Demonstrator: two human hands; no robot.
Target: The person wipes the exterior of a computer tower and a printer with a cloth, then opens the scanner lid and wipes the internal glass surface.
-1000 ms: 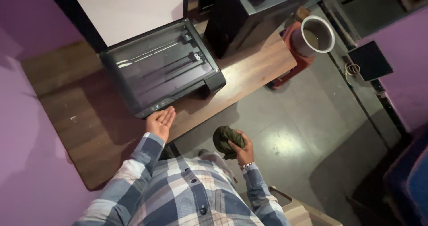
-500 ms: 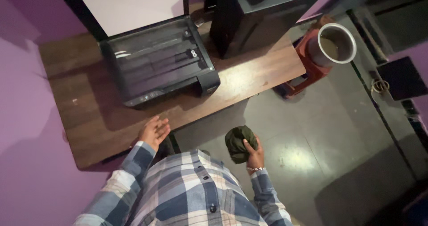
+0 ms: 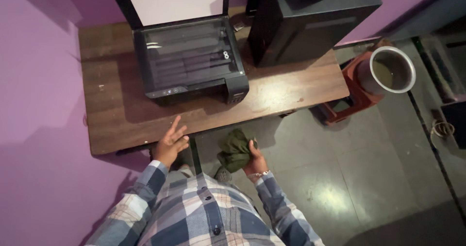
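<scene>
My right hand (image 3: 254,159) grips a crumpled dark green cloth (image 3: 235,149) just below the front edge of the wooden table (image 3: 291,88). My left hand (image 3: 170,143) hovers open at that same edge, fingers spread and holding nothing. A black flatbed scanner-printer (image 3: 191,60) sits on the table with its lid raised, the glass bed exposed. My plaid shirt sleeves fill the bottom of the view.
A tall black box (image 3: 310,20) stands on the table to the right of the printer. A steel pot (image 3: 391,71) rests on a red stool (image 3: 357,98) at the right. Purple walls close in on the left and back. Grey tiled floor lies to the right.
The view has shifted, so the table sits more squarely ahead. My right hand with the cloth has come up closer to the table edge. My left hand stays open near the edge.
</scene>
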